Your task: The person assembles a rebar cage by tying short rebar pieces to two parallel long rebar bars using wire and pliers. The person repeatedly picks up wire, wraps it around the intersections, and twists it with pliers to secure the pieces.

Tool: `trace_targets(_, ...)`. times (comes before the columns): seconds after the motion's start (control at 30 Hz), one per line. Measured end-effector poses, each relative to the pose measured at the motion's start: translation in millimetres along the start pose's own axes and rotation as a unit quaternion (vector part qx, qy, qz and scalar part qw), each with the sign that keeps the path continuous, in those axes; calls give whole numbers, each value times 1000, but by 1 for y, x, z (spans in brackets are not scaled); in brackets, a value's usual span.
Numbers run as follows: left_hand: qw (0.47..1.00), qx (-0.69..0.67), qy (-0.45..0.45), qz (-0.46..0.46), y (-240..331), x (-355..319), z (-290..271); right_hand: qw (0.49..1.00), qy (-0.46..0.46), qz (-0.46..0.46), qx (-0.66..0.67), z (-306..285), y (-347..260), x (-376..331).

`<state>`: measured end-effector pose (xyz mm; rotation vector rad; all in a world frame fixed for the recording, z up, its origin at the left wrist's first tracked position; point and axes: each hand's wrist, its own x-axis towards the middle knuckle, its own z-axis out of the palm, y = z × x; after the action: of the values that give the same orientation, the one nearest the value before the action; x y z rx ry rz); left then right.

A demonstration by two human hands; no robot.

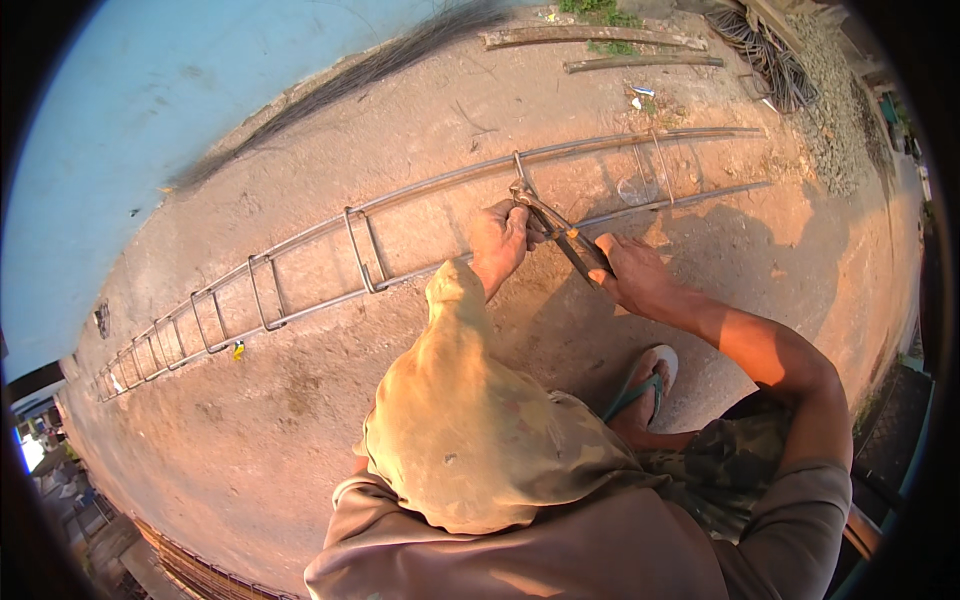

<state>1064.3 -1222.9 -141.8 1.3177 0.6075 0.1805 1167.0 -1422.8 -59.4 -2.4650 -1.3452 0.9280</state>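
Rebar cage (420, 235) lies long across the dirt ground (300, 400), running from lower left to upper right, w/ rectangular stirrups (365, 250) spaced along the bars. Both hands work at one stirrup near the cage's middle.

Left hand (500, 240) is closed round the near long bar right by that stirrup, fingers wrapped on the steel. Right hand (632, 275) is clamped on the handles of a pair of pincers (560, 235); the tool's head sits at the joint where stirrup meets the upper bar, just above the left hand. Can't see any tie wire clearly, too small.

A loose cloth (470, 420) hangs from the person's head and covers part of the left forearm. Right foot in a sandal (640, 385) is planted on the ground below the right hand.

Further off: blue wall (150, 90) at upper left, loose bars (600, 40) lying beyond the cage, a coiled bundle of rods (770, 50) and gravel (840, 110) at upper right.
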Motion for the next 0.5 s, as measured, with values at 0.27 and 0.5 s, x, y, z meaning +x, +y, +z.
trace_targets(0.27,990,74,-121,0,28,-19,4,981,79,103,144,-3,33,23)
trace_targets(0.5,936,157,-309,58,28,-73,15,931,42,130,338,-36,56,62)
